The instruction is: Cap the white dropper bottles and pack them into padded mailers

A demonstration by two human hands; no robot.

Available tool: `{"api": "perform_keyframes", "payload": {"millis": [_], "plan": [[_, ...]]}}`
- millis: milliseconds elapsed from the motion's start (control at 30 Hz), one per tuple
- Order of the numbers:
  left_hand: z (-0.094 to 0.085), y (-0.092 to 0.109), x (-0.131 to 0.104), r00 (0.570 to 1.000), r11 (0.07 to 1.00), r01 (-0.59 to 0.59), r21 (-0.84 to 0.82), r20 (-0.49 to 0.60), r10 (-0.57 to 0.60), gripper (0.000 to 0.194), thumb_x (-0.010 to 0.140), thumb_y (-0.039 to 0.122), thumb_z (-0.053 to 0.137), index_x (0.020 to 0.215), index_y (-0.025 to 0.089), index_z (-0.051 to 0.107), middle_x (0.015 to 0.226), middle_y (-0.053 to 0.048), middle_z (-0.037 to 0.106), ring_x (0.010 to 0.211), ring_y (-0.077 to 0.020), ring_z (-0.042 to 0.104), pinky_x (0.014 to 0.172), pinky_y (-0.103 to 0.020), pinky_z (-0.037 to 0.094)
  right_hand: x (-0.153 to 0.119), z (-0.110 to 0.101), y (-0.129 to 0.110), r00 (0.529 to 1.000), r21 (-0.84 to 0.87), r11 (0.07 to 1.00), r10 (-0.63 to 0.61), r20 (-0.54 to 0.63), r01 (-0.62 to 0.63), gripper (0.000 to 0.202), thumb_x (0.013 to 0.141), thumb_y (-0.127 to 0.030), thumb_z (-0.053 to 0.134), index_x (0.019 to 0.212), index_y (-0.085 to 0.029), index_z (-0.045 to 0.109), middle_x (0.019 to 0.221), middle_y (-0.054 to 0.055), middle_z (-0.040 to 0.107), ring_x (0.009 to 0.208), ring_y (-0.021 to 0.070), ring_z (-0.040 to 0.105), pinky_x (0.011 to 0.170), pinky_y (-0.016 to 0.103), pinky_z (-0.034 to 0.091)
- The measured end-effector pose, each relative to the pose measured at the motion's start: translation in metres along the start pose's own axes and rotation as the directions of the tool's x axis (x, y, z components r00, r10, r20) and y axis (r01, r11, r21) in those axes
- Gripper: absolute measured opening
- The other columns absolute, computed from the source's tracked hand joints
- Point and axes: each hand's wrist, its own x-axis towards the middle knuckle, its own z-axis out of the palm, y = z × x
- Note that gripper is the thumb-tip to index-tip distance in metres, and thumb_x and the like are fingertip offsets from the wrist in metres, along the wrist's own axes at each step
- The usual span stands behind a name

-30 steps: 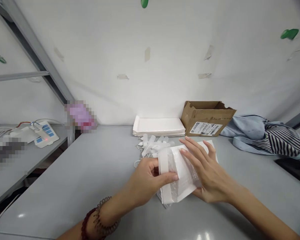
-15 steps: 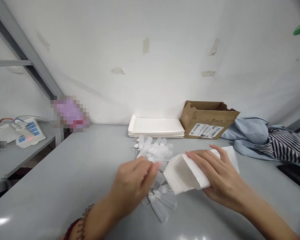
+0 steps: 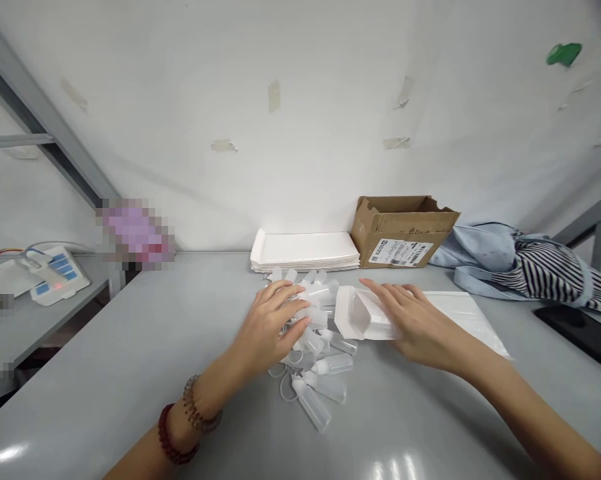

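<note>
My left hand is over a heap of small clear plastic squeeze bottles with white caps, its fingers spread and reaching onto the upper part of the pile. It hides some of the bottles, and I see none lifted. Just right of the heap, my right hand grips a white padded envelope. The envelope lies on the grey table with its mouth gaping toward the bottles and its flap folded out to the left.
Behind the bottles sits a stack of white padded envelopes, beside an open cardboard box. To the right lie a pale blue and striped cloth bag and a black phone-like object. A white device with blue buttons stands far left.
My left hand has moved from a curled pose to spread fingers over the bottles. With my right hand on it, the envelope has been lowered from tilted to flat on the table.
</note>
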Motion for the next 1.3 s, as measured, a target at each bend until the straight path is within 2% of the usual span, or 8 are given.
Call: {"api": "perform_keyframes", "payload": {"millis": [333,500,633,700,833,933,1067,1300], "plan": [[0.0,0.019,0.001,0.931,0.973,-0.197,-0.122,-0.333,0.147,0.014,0.085,0.003,0.053,0.086,0.016,0.057,0.086,-0.007,0.062,0.091,-0.02,0.054,0.08,-0.037,0.048,0.005,-0.005,-0.015,0.999,0.067,0.998,0.014,-0.037,-0.011,0.093,0.06,0.0,0.046,0.145,-0.016,0.011,0.125,0.016,0.052,0.111,0.0317,0.048,0.089,0.048,0.037],[0.004,0.033,-0.004,0.935,0.961,-0.276,0.029,-0.221,0.276,0.016,0.083,0.004,0.053,0.086,0.016,0.062,0.085,-0.007,0.064,0.078,-0.0177,0.048,0.069,-0.033,0.046,0.006,-0.005,-0.028,0.998,0.11,0.992,-0.051,-0.047,0.055,0.089,0.063,-0.001,0.048,0.144,-0.013,0.012,0.127,0.017,0.05,0.107,0.031,0.048,0.089,0.048,0.036],[0.003,0.039,-0.005,0.958,0.963,-0.267,-0.048,-0.122,0.259,0.031,0.083,0.003,0.052,0.104,0.022,0.065,0.118,-0.008,0.062,0.097,-0.0234,0.048,0.08,-0.04,0.046,0.004,-0.007,-0.033,0.996,0.18,0.98,-0.072,-0.048,0.079,0.086,0.065,-0.001,0.047,0.143,-0.015,0.014,0.127,0.016,0.05,0.106,0.029,0.049,0.088,0.046,0.036],[-0.003,0.037,-0.003,0.967,0.968,-0.222,-0.116,-0.151,0.204,0.035,0.084,0.002,0.051,0.108,0.022,0.065,0.129,-0.008,0.057,0.106,-0.025,0.046,0.087,-0.043,0.044,0.003,-0.008,-0.031,0.997,0.204,0.976,-0.066,-0.04,0.073,0.084,0.066,-0.002,0.047,0.142,-0.016,0.016,0.125,0.016,0.051,0.107,0.0289,0.049,0.089,0.047,0.036],[-0.023,0.025,0.001,0.969,0.971,-0.101,-0.219,-0.241,0.046,0.027,0.084,0.005,0.053,0.105,0.017,0.065,0.105,-0.008,0.068,0.098,-0.0217,0.05,0.086,-0.039,0.046,0.004,-0.013,-0.024,0.998,0.23,0.972,-0.027,-0.058,0.039,0.078,0.069,-0.006,0.049,0.14,-0.018,0.018,0.124,0.016,0.051,0.11,0.0297,0.048,0.088,0.046,0.038],[-0.03,0.016,0.003,0.998,0.977,-0.037,-0.211,-0.065,0.024,0.026,0.082,0.006,0.054,0.103,0.016,0.065,0.095,-0.005,0.068,0.096,-0.0217,0.048,0.081,-0.037,0.048,0.004,-0.016,-0.019,0.996,0.238,0.971,0.004,-0.093,0.018,0.074,0.073,-0.01,0.05,0.139,-0.019,0.019,0.125,0.016,0.051,0.11,0.0304,0.049,0.087,0.046,0.039],[-0.025,0.013,0.002,0.988,0.991,-0.016,-0.13,0.152,0.036,0.027,0.081,0.006,0.051,0.102,0.014,0.065,0.099,-0.006,0.067,0.098,-0.0235,0.046,0.083,-0.039,0.047,0.004,-0.018,-0.018,0.993,0.235,0.972,0.009,-0.115,0.019,0.069,0.076,-0.015,0.052,0.138,-0.018,0.022,0.126,0.017,0.05,0.111,0.0315,0.049,0.088,0.047,0.039],[-0.016,0.011,0.0,0.979,0.991,0.033,-0.128,0.206,-0.006,0.024,0.085,0.015,0.055,0.108,0.014,0.063,0.095,-0.007,0.066,0.097,-0.0241,0.049,0.082,-0.041,0.047,0.004,-0.02,-0.024,0.99,0.239,0.968,-0.049,-0.133,0.08,0.068,0.08,-0.021,0.051,0.14,-0.02,0.019,0.13,0.017,0.048,0.115,0.0313,0.047,0.092,0.048,0.036]]}}
